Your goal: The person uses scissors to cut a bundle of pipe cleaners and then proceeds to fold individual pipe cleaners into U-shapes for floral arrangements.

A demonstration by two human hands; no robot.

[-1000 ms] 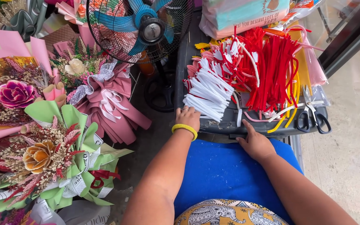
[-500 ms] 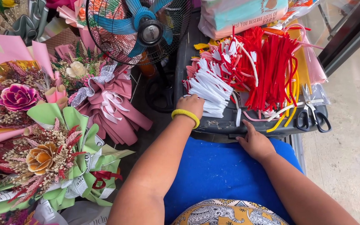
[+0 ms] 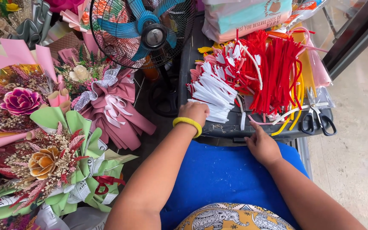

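Note:
A pile of white pipe cleaners lies on a dark tray in front of me, beside a bigger heap of red pipe cleaners. My left hand, with a yellow band on the wrist, is curled over the near ends of the white ones. My right hand rests at the tray's front edge, fingertips on the rim, holding nothing. A blue cloth covers my lap below both hands.
Black-handled scissors lie at the tray's right end among yellow and pink pipe cleaners. A standing fan is at the left of the tray. Wrapped flower bouquets in green and mauve paper crowd the left side. Bare concrete floor lies to the right.
My left hand has slid forward from the tray's front edge onto the white pipe cleaners. The right hand has stayed in place.

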